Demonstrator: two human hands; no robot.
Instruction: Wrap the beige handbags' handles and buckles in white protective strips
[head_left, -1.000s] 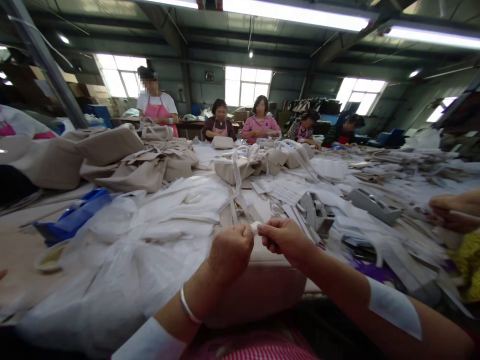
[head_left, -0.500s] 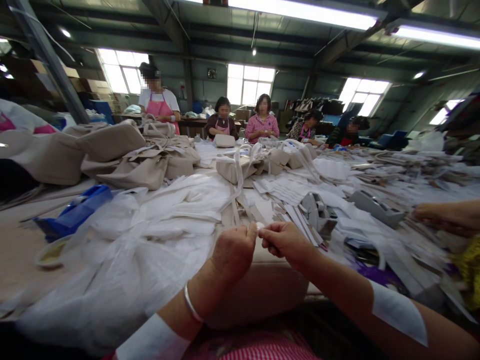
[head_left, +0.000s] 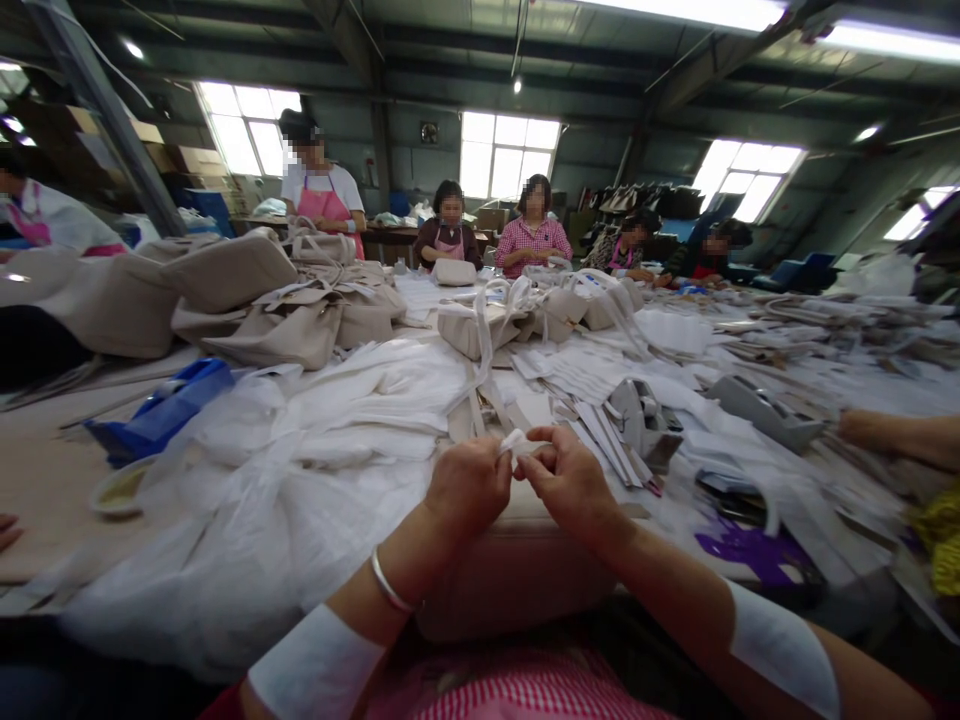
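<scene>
My left hand (head_left: 466,490) and my right hand (head_left: 577,490) meet above a beige handbag (head_left: 517,575), which rests at the table's front edge against my apron. Between the fingertips of both hands is a small, soft white wrapping piece (head_left: 515,440); whether it is foam or paper I cannot tell. Both hands pinch it, the right with thumb and forefinger. What the wrapping covers, if anything, is hidden. Pale straps (head_left: 486,350) rise just beyond my hands.
White foam sheets (head_left: 375,400) and clear plastic are heaped to the left, beside a blue tape dispenser (head_left: 161,408). Grey tape dispensers (head_left: 646,420) stand to the right. Beige bags (head_left: 262,320) pile up behind. Co-workers sit and stand across the table; another person's arm (head_left: 896,432) reaches in from the right.
More of the white wrapping now shows above my fingertips. My right hand has turned, its forefinger lifted over the piece. The camera view has shifted slightly.
</scene>
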